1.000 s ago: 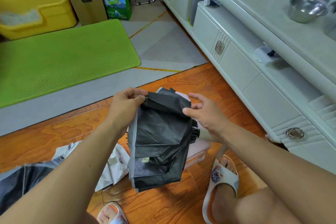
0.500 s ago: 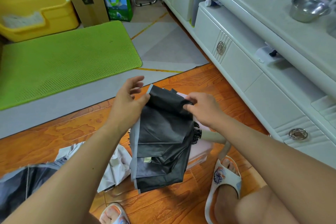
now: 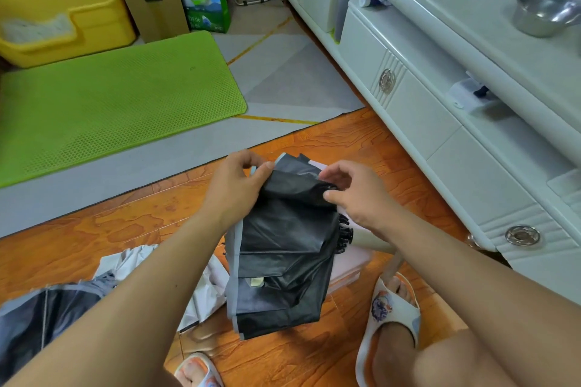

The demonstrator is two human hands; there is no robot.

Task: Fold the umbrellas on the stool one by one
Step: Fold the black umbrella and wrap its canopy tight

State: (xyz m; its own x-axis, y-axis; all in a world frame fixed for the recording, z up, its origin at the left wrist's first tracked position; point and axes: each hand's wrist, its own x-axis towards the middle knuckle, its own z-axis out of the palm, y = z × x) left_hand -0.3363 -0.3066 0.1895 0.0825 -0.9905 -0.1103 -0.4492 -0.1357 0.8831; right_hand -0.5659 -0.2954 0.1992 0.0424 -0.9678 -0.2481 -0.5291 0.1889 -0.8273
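Head cam: since 0.5 s ago my left hand, then spread, has curled to pinch the black umbrella canopy's top-left edge; right hand pinches the top-right fold. Umbrella hangs over the pink stool. Bare wood floor at left, white cabinet close at right.

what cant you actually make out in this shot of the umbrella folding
All in the head view:
- Stool: mostly hidden behind the black umbrella; only a pale edge shows.
- Umbrella handle: largely covered by the right hand and wrist.
- Second umbrella: cut off by the left edge and crossed by the left forearm.
- Left hand fingers: tips tucked behind the fabric fold.
- Bowl contents: cannot tell from this angle.
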